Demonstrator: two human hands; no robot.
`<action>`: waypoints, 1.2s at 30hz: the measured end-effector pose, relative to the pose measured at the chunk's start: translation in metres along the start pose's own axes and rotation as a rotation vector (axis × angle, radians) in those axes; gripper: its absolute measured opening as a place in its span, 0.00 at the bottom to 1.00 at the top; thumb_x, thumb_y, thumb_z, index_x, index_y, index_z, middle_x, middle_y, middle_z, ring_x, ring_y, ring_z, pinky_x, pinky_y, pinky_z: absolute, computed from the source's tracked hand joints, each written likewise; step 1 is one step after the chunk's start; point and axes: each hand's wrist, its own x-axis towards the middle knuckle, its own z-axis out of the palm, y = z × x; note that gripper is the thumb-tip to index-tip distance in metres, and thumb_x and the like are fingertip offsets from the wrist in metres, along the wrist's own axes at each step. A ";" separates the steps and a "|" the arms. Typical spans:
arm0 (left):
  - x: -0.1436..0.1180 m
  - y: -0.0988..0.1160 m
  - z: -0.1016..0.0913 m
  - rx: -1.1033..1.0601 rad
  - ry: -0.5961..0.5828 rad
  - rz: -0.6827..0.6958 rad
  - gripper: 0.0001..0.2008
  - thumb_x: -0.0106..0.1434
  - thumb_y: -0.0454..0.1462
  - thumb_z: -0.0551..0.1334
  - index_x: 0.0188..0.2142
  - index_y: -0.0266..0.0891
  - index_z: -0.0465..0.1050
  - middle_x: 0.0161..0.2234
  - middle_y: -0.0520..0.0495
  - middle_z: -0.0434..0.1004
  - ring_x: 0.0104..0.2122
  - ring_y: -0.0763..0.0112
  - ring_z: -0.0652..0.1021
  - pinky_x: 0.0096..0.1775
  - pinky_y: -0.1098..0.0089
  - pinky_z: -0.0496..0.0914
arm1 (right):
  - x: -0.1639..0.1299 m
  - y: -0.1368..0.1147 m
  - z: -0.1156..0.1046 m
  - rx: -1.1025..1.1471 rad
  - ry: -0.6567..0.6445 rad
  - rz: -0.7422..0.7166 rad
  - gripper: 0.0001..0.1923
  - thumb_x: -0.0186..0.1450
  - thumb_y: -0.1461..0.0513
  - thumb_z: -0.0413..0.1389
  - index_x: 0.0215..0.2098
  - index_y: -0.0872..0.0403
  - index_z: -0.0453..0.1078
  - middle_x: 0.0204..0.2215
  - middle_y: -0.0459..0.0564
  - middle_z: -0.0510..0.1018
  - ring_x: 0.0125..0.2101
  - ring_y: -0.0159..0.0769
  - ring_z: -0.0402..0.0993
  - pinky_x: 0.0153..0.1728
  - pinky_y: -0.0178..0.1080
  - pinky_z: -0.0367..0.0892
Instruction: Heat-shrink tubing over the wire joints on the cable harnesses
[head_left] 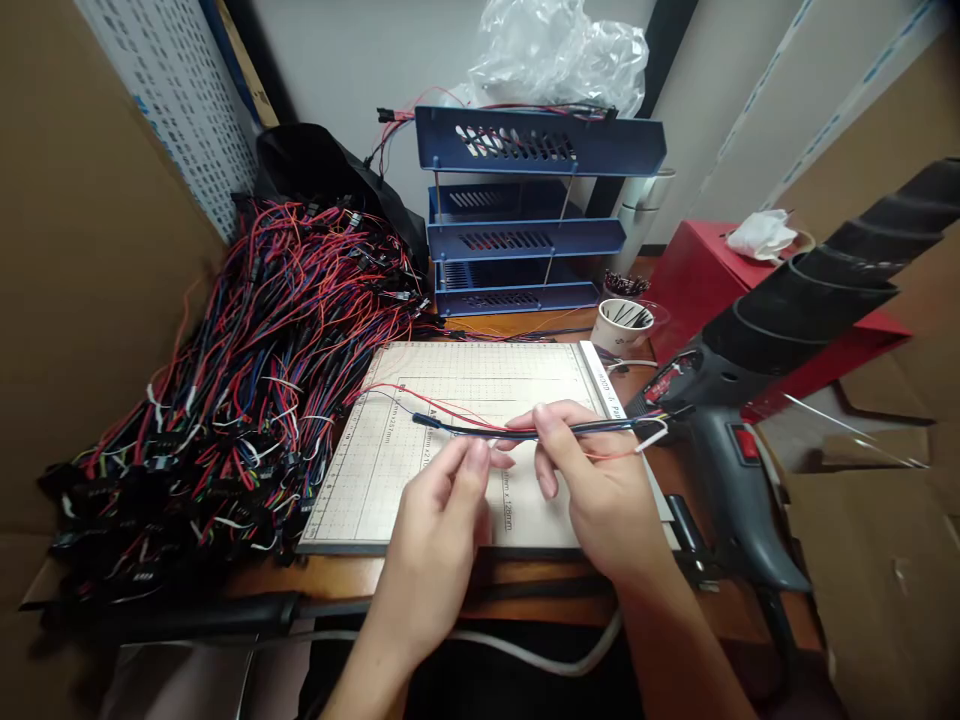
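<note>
A big heap of red, blue and black wire harnesses (225, 400) fills the desk's left side, pressing against the left edge of a beige gridded cutting board (420, 440), whose middle lies bare. Over it, the left hand (442, 530) and right hand (600, 490) each pinch a thin black-sleeved wire bundle (525, 430), held level, red and white strands trailing from it. Just right stands a dark grey heat gun (735, 470). The board's print is mostly too small to read.

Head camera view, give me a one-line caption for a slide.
Both hands, left hand and right hand, hold a wire bundle over a gridded cutting mat, beside a heat gun.
</note>
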 end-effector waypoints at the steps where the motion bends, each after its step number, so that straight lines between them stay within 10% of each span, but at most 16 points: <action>1: 0.004 0.002 0.002 -0.087 0.004 -0.021 0.26 0.65 0.63 0.62 0.42 0.46 0.80 0.21 0.53 0.66 0.18 0.73 0.61 0.21 0.70 0.57 | -0.001 0.000 0.002 0.024 -0.011 0.012 0.17 0.74 0.50 0.58 0.36 0.49 0.82 0.15 0.42 0.64 0.18 0.32 0.59 0.22 0.36 0.59; 14: 0.019 0.005 -0.004 -0.549 0.313 0.119 0.18 0.51 0.44 0.81 0.32 0.35 0.79 0.26 0.53 0.77 0.18 0.84 0.67 0.19 0.82 0.65 | -0.018 0.016 -0.025 0.207 0.210 0.184 0.20 0.64 0.50 0.71 0.44 0.53 0.76 0.26 0.45 0.77 0.16 0.21 0.58 0.15 0.25 0.57; 27: 0.013 -0.009 -0.010 -0.325 0.248 0.135 0.18 0.63 0.48 0.74 0.41 0.36 0.81 0.30 0.50 0.82 0.20 0.81 0.71 0.24 0.79 0.69 | -0.017 0.020 -0.029 0.081 0.248 0.150 0.18 0.65 0.51 0.68 0.39 0.58 0.78 0.16 0.44 0.71 0.15 0.26 0.63 0.16 0.27 0.60; 36: 0.009 0.002 -0.007 0.156 -0.029 0.214 0.22 0.73 0.47 0.61 0.28 0.38 0.81 0.27 0.47 0.83 0.22 0.75 0.73 0.27 0.73 0.68 | -0.025 0.024 -0.030 0.137 0.666 -0.032 0.11 0.65 0.58 0.68 0.39 0.57 0.78 0.18 0.42 0.71 0.17 0.27 0.66 0.19 0.30 0.61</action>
